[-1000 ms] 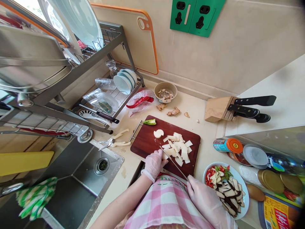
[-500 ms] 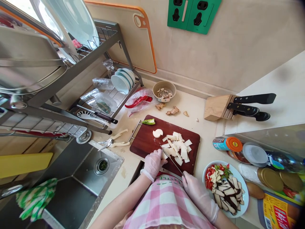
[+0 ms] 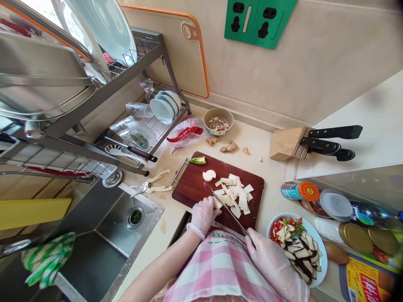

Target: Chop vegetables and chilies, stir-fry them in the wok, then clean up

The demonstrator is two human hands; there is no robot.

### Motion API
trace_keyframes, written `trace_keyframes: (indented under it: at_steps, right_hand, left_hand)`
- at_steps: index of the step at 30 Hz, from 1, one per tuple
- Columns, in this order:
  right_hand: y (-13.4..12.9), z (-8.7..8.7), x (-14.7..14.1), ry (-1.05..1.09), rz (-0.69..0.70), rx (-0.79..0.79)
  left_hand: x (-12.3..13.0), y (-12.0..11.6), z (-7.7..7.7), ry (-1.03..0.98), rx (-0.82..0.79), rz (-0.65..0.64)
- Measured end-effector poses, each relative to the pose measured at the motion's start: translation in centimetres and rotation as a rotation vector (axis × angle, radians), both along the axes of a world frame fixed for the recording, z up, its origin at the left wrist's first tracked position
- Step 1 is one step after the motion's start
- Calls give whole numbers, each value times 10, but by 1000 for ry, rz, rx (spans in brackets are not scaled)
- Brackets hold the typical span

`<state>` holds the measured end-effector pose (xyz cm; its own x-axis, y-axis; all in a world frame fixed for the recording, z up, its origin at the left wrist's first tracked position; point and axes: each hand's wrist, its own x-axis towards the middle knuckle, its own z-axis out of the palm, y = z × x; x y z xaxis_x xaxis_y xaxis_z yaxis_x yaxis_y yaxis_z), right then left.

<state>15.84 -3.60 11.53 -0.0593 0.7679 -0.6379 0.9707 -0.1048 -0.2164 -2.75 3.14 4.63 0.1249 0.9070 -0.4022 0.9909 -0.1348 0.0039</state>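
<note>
**Steel knife (image 3: 231, 212) angled across a dark red-brown wooden cutting board (image 3: 189, 184)**

The right hand (image 3: 262, 246), in a clear plastic glove, is closed around the knife's handle, just beyond the near right edge of the board. The blade slants away to the left over the board, its tip close to the left hand. That left hand (image 3: 203, 216), also in a clear glove, rests at the board's near edge with its fingers drawn narrow and bunched, holding down a small pale white piece (image 3: 218, 203) beside the blade; the fingers partly cover it.

A loose heap of thin, flat, pale white slices (image 3: 242, 197) lies on the board's right half. A rounded white chunk (image 3: 209, 175) sits left of the heap, and a cut green pepper piece (image 3: 197, 160) lies at the board's far left corner.

Just left of the board are metal shears with cream handles (image 3: 147, 186). Beyond its far edge lie knobbly brown ginger (image 3: 229, 147) and a round beige plastic basket (image 3: 219, 131). A pale wooden knife block (image 3: 285, 142) with black-handled knives stands beyond its far right corner. To its near right is a round pale blue plate (image 3: 323, 267) bearing dark-edged slices (image 3: 306, 258) and chopped red pieces (image 3: 277, 231).
</note>
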Motion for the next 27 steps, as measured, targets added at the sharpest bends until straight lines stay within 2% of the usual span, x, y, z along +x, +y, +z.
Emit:
trace_keyframes:
  at_steps: [18,27]
  right_hand:
    - [-8,-9,2,-58,73,21]
    - [-5,-3,1,-76,74,-24]
  left_hand:
    - [-1,-2,-1,0,1,-21]
    - [-1,-2,-2,10,7,-30]
